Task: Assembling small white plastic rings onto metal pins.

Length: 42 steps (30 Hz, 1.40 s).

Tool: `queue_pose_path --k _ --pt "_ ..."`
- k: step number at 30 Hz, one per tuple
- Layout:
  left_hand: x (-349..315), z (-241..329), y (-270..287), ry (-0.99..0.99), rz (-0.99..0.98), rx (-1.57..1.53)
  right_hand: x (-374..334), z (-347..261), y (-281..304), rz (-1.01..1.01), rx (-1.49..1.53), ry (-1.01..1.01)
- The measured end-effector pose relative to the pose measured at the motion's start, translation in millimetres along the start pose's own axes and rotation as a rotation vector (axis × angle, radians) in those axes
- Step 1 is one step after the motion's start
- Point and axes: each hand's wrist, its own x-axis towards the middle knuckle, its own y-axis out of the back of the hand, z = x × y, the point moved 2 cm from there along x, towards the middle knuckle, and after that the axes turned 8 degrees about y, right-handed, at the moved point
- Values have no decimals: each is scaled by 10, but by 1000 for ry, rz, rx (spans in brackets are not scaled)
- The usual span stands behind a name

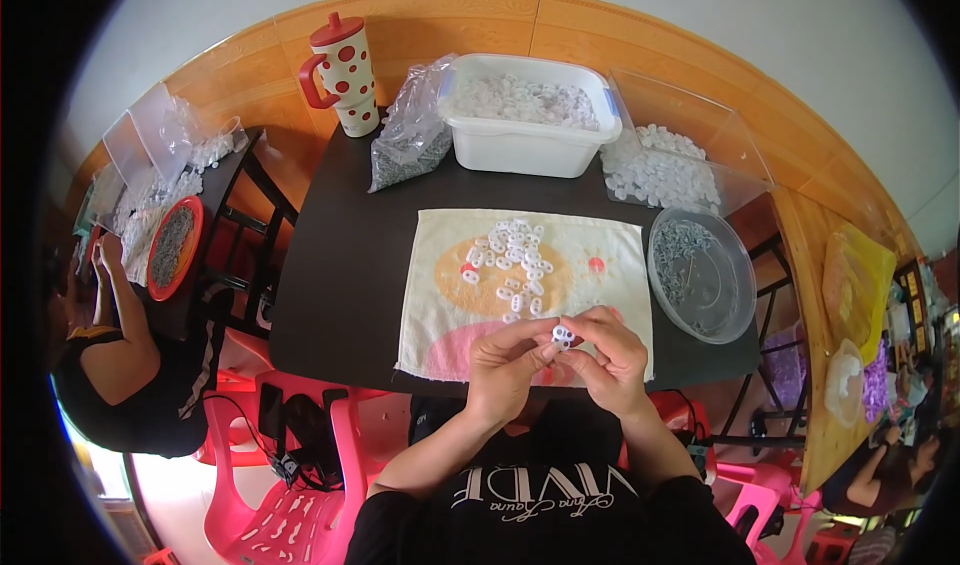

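Between the fingertips of my left hand [503, 367] and my right hand [612, 360] is a small white plastic piece with dark round holes [563, 338]. Both hands are closed in a pinch on it, just above the near edge of a cream towel [420, 265] with orange and pink patches. Beyond my fingers, a loose heap of similar small white two-holed pieces [515, 240] lies on the towel. Any smaller part at my fingertips is too small to make out.
The dark table [340, 255] also holds a white bin [515, 145], a bag of grey bits [405, 155], a dotted tumbler [350, 75], a clear box [740, 155] of white pieces and a round clear tub [725, 315] of grey parts. Another person [120, 365] works at left.
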Motion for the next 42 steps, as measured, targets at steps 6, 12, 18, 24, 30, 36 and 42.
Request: queue_pose_path --k 6,12,18,24,30,36,42 --pt "-37 4 77 -1 -55 34 -72 -24 -42 52 108 -42" --pt "-25 55 66 -65 -145 63 -94 -135 -33 27 96 -61" --pt "-63 78 42 -76 -133 77 -51 -278 -91 46 -93 14" --pt "-93 89 23 -231 -175 253 -113 -400 -185 129 -266 131" --pt "-188 93 -45 -292 -128 262 -107 -446 -216 171 -236 182" --pt "-193 104 -52 -386 -153 314 -71 -456 -227 190 -222 218" --pt "-217 173 -86 -202 -69 300 -61 -402 -223 204 -153 104"
